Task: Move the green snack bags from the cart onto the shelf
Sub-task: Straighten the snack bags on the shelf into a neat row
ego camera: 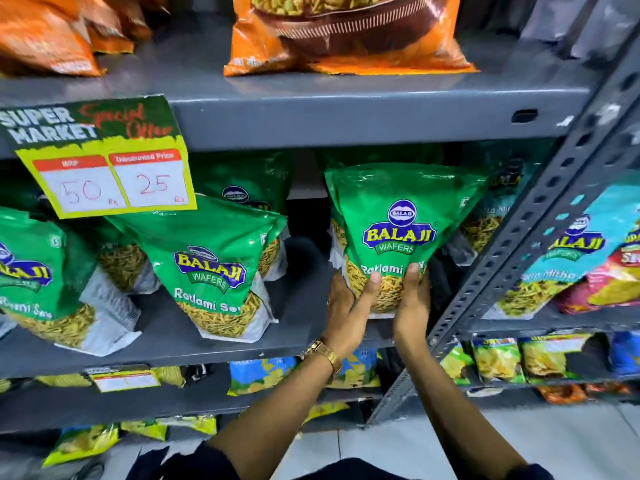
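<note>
Head view shows a grey shelf (214, 348) in a shop, with a price sign (104, 157) hanging at the far left that says 50 and 25. Under the sign, green snack bags (207, 268) sit in a row on the shelf, some leaning, with more green bags behind them. Next comes a bare gap of shelf. Then comes the held bag (398, 233), a green one, standing up near the right end of the same shelf, with other bags behind it. Both hands are on its bottom. Here the left hand (346, 306) cups the lower left side, with a gold watch (323, 353) on that wrist, and the right hand (412, 299) presses the lower right side, so each grip is closed on the bag. It looks like the putting-down step: the bag seems to be at the shelf, but I cannot tell if its bottom is resting yet. The next move likely calls for setting it down flat so it stands, then letting go gently so it does not tip. On the shelf above lie orange bags (346, 32). To the right, past the metal post (540, 216), another rack holds blue bags (568, 251). No cart can be seen.
</note>
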